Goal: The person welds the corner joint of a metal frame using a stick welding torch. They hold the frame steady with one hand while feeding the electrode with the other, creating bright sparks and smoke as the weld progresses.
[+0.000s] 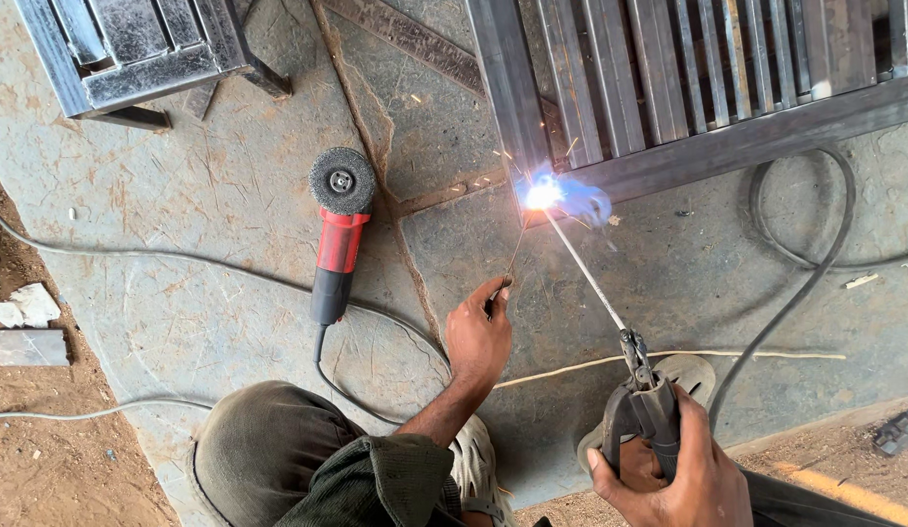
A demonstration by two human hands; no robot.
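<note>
two hands [478,342] [683,473] — right fingers clamped on electrode holder [649,395], left pinching thin rod [513,256].

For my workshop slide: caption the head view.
Right hand holds welding electrode holder sparking at steel frame; left hand steadies thin rod.

Outdoor metalworking yard, probably, steel grille frame [668,88] on stone slabs, angle grinder [337,234], welding arc [544,195]

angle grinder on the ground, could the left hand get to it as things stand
Probably yes. The angle grinder lies on bare stone just beyond the left hand, with only its own cable between them. But that hand is pinching a thin rod aimed at the weld spark, so it isn't free.
</note>
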